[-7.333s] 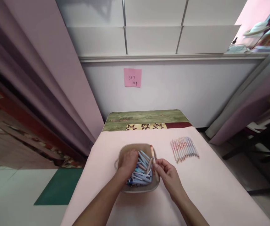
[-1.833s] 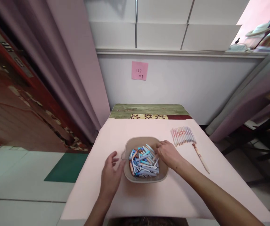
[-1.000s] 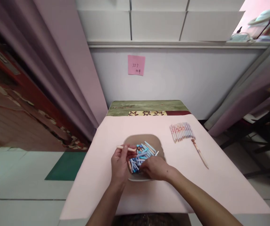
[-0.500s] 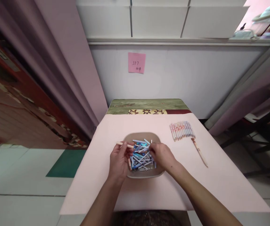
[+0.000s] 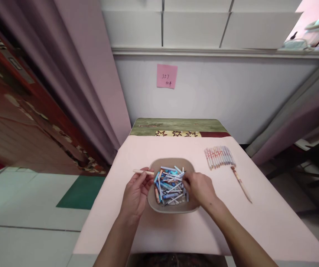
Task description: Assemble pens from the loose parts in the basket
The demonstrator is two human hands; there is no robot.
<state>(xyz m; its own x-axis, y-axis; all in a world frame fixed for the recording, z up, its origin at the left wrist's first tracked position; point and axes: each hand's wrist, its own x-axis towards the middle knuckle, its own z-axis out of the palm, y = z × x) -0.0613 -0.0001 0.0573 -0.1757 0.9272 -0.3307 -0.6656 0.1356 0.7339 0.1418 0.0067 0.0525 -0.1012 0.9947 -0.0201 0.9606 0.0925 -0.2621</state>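
A grey-beige bowl [image 5: 173, 212] stands on the pink-white table cover [image 5: 114, 207], full of blue, white and a few orange pen parts [image 5: 171, 185]. My left hand [image 5: 137, 189] is at the bowl's left rim, pinching a cream-coloured pen barrel [image 5: 143, 172] that lies level between thumb and fingers. Over the bowl's right side my right hand [image 5: 199, 187] has its fingertips pressed together among the parts; what they hold is hidden. To the right, a row of assembled pens [image 5: 220, 157] lies side by side, and a single brown and cream pen [image 5: 241, 184] rests slanted below it.
A green board [image 5: 176, 124] with a patterned strip borders the table's far edge. Behind it is a white wall with a pink note [image 5: 166, 76]. Purple curtains [image 5: 89, 66] hang on the left, and a dark stool or chair stands at the right.
My left hand, still with the cream barrel, has moved left, away from the pen parts. My right hand remains at the bowl's right side. The whole view has shifted slightly.
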